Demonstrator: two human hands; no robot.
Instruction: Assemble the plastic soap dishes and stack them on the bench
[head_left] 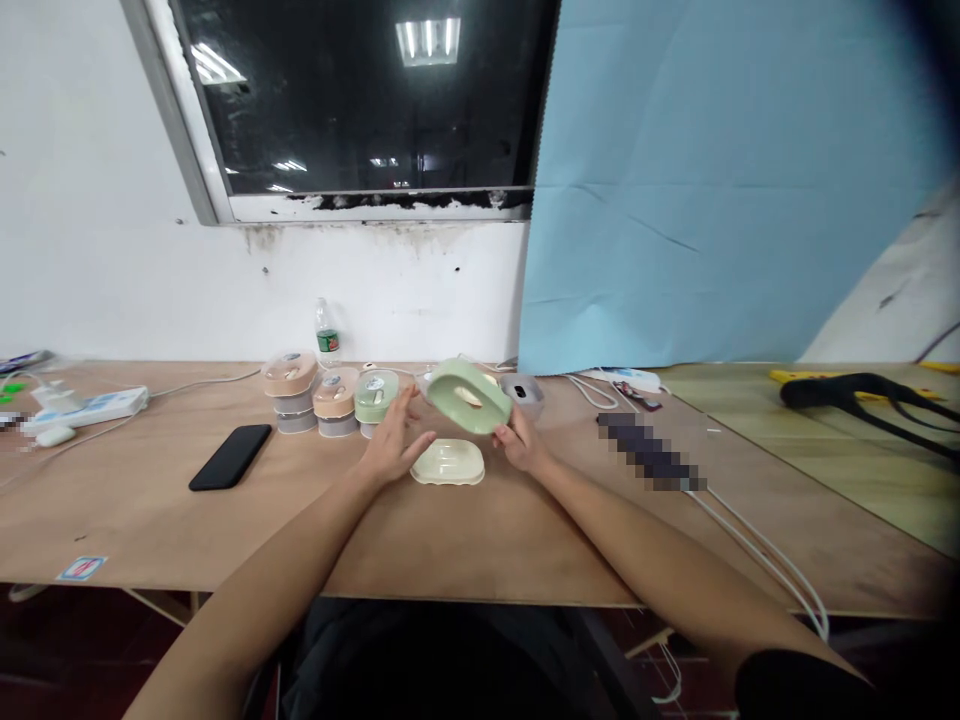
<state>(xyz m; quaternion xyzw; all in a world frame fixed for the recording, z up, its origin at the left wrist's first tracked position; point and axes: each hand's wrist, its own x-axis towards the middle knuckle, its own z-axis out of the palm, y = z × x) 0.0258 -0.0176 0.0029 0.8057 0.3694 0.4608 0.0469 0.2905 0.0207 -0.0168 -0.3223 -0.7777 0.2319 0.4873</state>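
My right hand (519, 440) grips the lower right edge of a light green oval plastic lid (444, 388), which is raised and tilted above the table. Through an opening in its middle, something cream-coloured shows. My left hand (391, 438) is open with its fingers spread, just left of the lid and apart from it. Below, between both hands, a shallow cream plastic tray (448, 462) lies on the table. Behind my left hand stands a green-lidded container (373, 398), partly hidden by that hand.
Pink-lidded grey containers (291, 385) stand at the back left, near a plastic bottle (327, 335). A grey container (523, 392) sits behind my right hand. A black phone (231, 458) and power strip (97, 408) lie left; white cables (765, 555) and a black strap-like object (862, 392) lie right.
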